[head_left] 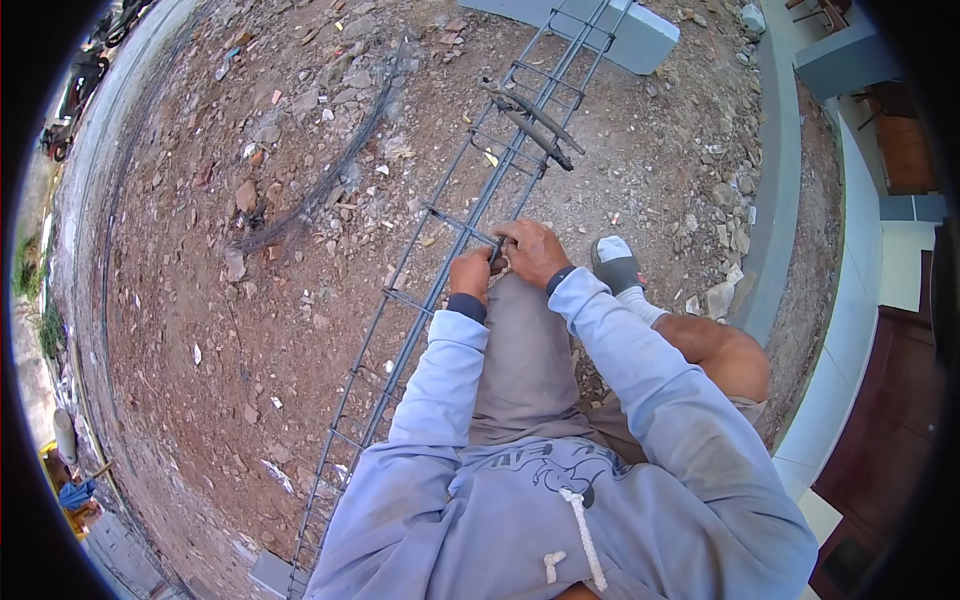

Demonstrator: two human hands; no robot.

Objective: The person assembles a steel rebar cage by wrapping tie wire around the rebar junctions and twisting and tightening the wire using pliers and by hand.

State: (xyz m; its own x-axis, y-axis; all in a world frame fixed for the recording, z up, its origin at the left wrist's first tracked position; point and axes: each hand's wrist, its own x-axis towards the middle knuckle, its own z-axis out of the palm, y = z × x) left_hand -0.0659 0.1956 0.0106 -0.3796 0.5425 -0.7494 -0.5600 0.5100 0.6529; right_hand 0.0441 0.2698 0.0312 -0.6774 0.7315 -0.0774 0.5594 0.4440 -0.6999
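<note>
A long rebar cage (pixel 456 238), made of steel bars with square stirrups, runs diagonally from the top of the head view to the lower left. My left hand (pixel 470 272) is closed at the cage's near bar, fingertips pinched by a stirrup. Right beside it, my right hand (pixel 533 250) is also closed, its fingers bent over the same joint. What lies between the fingertips is too small and hidden to make out. Farther up, dark long-handled pincers (pixel 535 128) rest across the cage bars.
A grey block (pixel 640 42) supports the cage's far end; another grey block (pixel 270 574) is at the near end. Thin dark wire (pixel 345 165) lies on the rubble-strewn soil (pixel 250 340). On the right runs a concrete kerb (pixel 778 200). My sandalled foot (pixel 615 262) stands nearby.
</note>
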